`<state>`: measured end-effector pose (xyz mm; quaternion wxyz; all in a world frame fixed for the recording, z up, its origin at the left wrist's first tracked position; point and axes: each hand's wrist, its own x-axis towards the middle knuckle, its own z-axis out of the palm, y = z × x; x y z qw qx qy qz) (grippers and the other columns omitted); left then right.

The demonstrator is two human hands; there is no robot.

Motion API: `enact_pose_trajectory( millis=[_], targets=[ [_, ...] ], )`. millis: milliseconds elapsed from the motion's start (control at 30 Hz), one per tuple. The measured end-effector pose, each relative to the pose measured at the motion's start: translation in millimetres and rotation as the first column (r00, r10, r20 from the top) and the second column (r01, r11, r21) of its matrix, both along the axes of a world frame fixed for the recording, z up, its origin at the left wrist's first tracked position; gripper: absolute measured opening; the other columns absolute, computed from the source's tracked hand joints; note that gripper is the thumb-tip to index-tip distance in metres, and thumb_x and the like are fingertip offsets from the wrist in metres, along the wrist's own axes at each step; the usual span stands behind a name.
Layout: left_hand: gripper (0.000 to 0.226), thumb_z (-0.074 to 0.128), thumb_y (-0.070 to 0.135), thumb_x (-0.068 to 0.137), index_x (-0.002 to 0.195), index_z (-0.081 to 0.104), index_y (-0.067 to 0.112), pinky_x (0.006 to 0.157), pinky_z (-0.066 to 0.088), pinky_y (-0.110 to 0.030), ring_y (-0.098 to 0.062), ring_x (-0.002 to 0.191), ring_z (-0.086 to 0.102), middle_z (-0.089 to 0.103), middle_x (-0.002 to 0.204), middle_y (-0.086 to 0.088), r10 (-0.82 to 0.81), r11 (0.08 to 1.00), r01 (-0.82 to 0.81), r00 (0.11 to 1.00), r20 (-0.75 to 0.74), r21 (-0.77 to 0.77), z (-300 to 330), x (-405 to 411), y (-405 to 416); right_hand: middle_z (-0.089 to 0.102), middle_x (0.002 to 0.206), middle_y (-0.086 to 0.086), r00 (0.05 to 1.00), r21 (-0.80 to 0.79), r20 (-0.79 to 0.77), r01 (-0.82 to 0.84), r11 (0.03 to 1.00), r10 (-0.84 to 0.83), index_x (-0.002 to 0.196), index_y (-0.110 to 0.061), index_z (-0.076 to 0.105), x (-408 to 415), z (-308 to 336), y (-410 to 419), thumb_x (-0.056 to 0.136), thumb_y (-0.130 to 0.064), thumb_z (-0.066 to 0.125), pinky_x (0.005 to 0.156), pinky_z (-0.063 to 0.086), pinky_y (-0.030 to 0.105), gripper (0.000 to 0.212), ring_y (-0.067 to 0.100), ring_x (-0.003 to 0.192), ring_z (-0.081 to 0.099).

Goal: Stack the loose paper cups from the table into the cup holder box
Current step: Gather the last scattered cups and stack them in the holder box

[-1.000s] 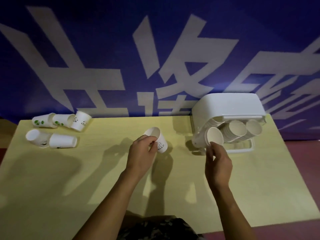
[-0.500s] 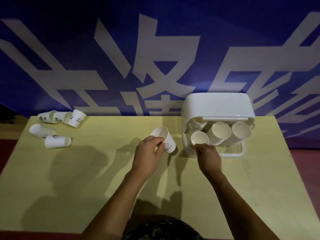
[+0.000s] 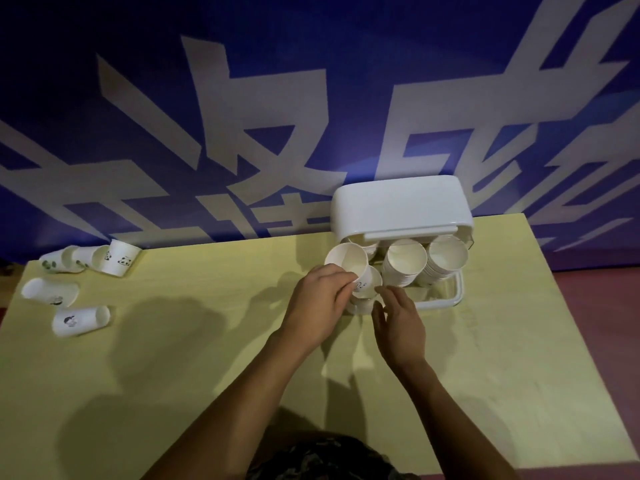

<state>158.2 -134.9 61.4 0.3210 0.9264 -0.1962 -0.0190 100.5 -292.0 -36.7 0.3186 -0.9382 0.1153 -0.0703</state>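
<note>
Yellow table (image 3: 207, 358) bears cup holder box (image 3: 398, 206) and loose cups (image 3: 81, 320).

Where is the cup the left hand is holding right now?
In the head view, the held cup sits right of centre, gripped by the left hand at the left slot of the cup holder box, beside the right hand.

Two hands are in view, the left hand (image 3: 320, 299) and the right hand (image 3: 398, 322). One paper cup (image 3: 348, 263) sits in the left hand's fingers (image 3: 337, 284), and a second cup (image 3: 370, 284) lies just beyond the right hand's fingertips (image 3: 382, 290). Past those fingertips stands one white cup holder box (image 3: 401, 206), showing two full stacks of cups, the middle stack (image 3: 405, 259) and the right stack (image 3: 446, 256). Far to the left of the left hand's fingers lie five loose cups: three in a far cluster (image 3: 97, 259) and two nearer ones, one (image 3: 50, 292) above the other (image 3: 81, 321).
</note>
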Motion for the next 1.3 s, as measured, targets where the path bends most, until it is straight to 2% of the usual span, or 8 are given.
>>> enact_pose_trajectory(
  millis=[100,267,333,467,633,733,933,1300],
  targets=[
    [0.020,0.054,0.022,0.094,0.103,0.071,0.019,0.081,0.049,-0.032,-0.019,0.093,0.056,0.067,0.101,0.001,-0.077,0.987,0.080,0.997,-0.026,0.137,-18.5,9.3,-14.5,0.062,0.114,-0.001,0.999,0.010,-0.030,0.010,1.000,-0.009,0.114,-0.017,0.064,-7.7,-2.0,-8.3,0.091,-0.017,0.058,0.071,0.051,0.031,0.024,0.023,0.095,0.061],
    [0.020,0.054,0.017,0.091,0.101,0.071,0.019,0.084,0.049,-0.035,-0.024,0.100,0.055,0.065,0.103,-0.004,-0.107,0.937,0.159,0.978,-0.177,0.310,-52.0,23.8,-33.5,0.064,0.109,-0.004,0.994,-0.005,-0.106,0.001,1.000,-0.002,0.111,-0.019,0.065,-14.4,-1.4,-20.0,0.093,-0.021,0.055,0.072,0.053,0.034,0.021,0.021,0.095,0.061],
    [0.023,0.054,0.017,0.092,0.107,0.070,0.022,0.085,0.050,-0.033,-0.024,0.103,0.056,0.064,0.110,-0.004,-0.122,0.904,0.202,0.966,-0.226,0.376,-62.0,25.0,-38.9,0.065,0.109,-0.003,0.992,-0.019,-0.126,-0.010,1.000,0.007,0.111,-0.019,0.066,-15.2,0.3,-22.4,0.093,-0.022,0.056,0.074,0.053,0.035,0.021,0.022,0.096,0.062],
    [0.027,0.054,0.014,0.090,0.113,0.068,0.018,0.088,0.050,-0.036,-0.024,0.107,0.055,0.064,0.118,-0.004,-0.123,0.941,0.193,0.960,-0.250,0.277,-71.4,20.2,-40.2,0.066,0.108,-0.003,0.991,-0.036,-0.131,-0.039,0.999,0.034,0.110,-0.019,0.066,-15.3,7.8,-20.4,0.093,-0.022,0.056,0.074,0.053,0.036,0.020,0.022,0.095,0.062],
    [0.028,0.056,0.022,0.090,0.117,0.064,0.019,0.086,0.048,-0.032,-0.017,0.106,0.053,0.059,0.119,0.003,-0.071,0.986,0.097,0.980,-0.185,0.134,-57.2,13.3,-10.1,0.068,0.100,-0.001,0.990,-0.059,-0.114,-0.087,0.994,0.080,0.105,-0.019,0.068,-5.4,21.8,2.8,0.092,-0.022,0.060,0.069,0.053,0.038,0.015,0.024,0.090,0.061],
    [0.026,0.055,0.027,0.093,0.118,0.061,0.024,0.084,0.050,-0.030,-0.011,0.100,0.054,0.059,0.117,0.007,0.044,0.986,-0.008,0.977,-0.211,0.167,-50.6,6.9,34.8,0.068,0.097,0.000,0.982,-0.068,-0.122,-0.153,0.986,0.144,0.103,-0.019,0.068,5.7,27.3,30.5,0.091,-0.024,0.063,0.065,0.053,0.038,0.014,0.024,0.087,0.060],
    [0.033,0.051,0.030,0.095,0.127,0.057,0.022,0.089,0.047,-0.031,-0.016,0.111,0.054,0.058,0.127,0.004,0.265,0.945,-0.212,0.943,-0.202,0.250,-46.5,-8.2,162.9,0.068,0.106,0.002,0.943,-0.063,-0.171,-0.300,0.952,0.286,0.107,-0.020,0.069,25.9,24.6,109.1,0.088,-0.024,0.065,0.070,0.054,0.035,0.019,0.024,0.090,0.064],
    [0.030,0.055,0.027,0.091,0.119,0.062,0.020,0.082,0.050,-0.034,-0.024,0.107,0.058,0.063,0.117,-0.002,0.591,0.784,-0.500,0.783,-0.194,0.367,-64.3,-20.1,399.8,0.066,0.113,-0.003,0.867,-0.113,-0.256,-0.466,0.877,0.428,0.118,-0.022,0.065,49.6,25.6,301.7,0.092,-0.023,0.059,0.076,0.054,0.032,0.027,0.018,0.099,0.061]
  ],
)
